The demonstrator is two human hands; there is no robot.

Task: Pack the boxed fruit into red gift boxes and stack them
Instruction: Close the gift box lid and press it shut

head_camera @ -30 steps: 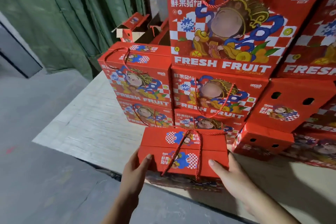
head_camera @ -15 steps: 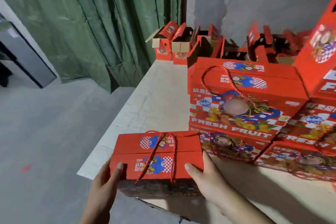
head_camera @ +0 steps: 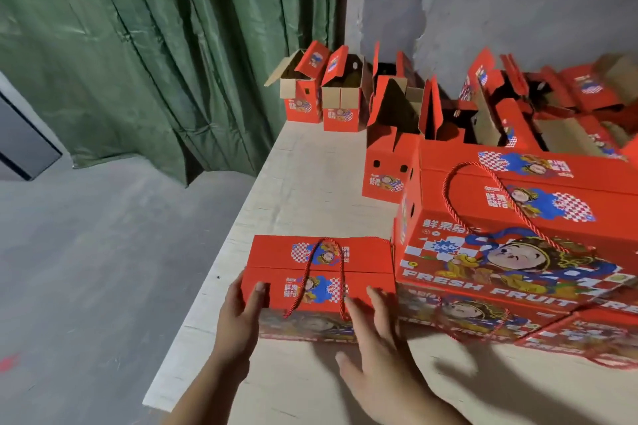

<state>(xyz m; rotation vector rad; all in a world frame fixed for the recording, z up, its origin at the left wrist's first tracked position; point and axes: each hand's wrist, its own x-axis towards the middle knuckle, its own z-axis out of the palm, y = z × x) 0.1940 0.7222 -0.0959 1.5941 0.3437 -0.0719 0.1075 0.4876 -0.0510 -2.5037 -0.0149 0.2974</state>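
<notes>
A closed red gift box (head_camera: 362, 266) with a red rope handle stands on the pale table (head_camera: 303, 183), its right end against a stack of closed red gift boxes (head_camera: 511, 252). My left hand (head_camera: 241, 317) holds its left end, thumb on the lid. With fingers straight, my right hand (head_camera: 373, 348) lies flat against the box's front face. Several open red gift boxes (head_camera: 386, 162) with raised flaps stand farther back on the table.
The table's left edge runs along a grey concrete floor (head_camera: 103, 252). A green curtain (head_camera: 138, 45) hangs behind the floor, with a rough grey wall (head_camera: 483, 10) behind the open boxes. Bare table lies between the near box and two open boxes (head_camera: 321, 100) at the far corner.
The gift box moved from the table's near edge onto the table, up against the stack. My right hand went from gripping its right end to lying flat on its front.
</notes>
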